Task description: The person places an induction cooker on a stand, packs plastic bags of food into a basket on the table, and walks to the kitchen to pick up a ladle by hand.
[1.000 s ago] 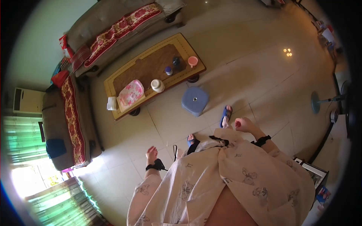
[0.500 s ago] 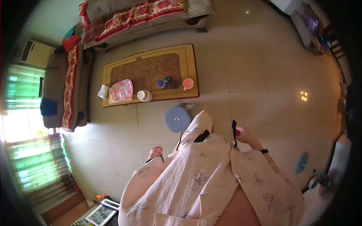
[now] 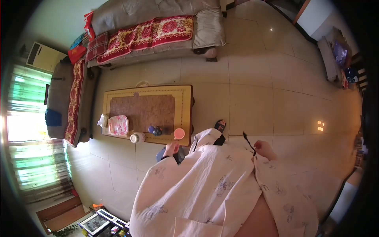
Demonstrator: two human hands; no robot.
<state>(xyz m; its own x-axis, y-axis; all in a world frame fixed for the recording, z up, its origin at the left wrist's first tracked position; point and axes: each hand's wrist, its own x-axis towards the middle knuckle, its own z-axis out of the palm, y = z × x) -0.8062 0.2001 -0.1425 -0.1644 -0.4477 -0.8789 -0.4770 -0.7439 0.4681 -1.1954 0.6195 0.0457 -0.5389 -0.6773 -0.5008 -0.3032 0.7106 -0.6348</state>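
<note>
My left hand hangs low beside the pale printed garment, in front of the blue-grey stool that it partly hides. Its fingers look curled in, with nothing visible in them. On the other side, my right hand is loosely closed, just right of a thin black strap that rises from the garment; I see nothing in it. Beyond my left hand, a pink mug stands near the corner of the low wooden table. A sandalled foot shows past the hem.
Two dark bottles, a white jar and a pink floral tray stand along the table's near edge. A long sofa lies behind, another sofa at left. Framed pictures are at lower left. Tiled floor stretches right.
My view has shifted forward and right, so the table sits lower and closer. My left hand has swung forward over the stool. A sandalled foot has come into view.
</note>
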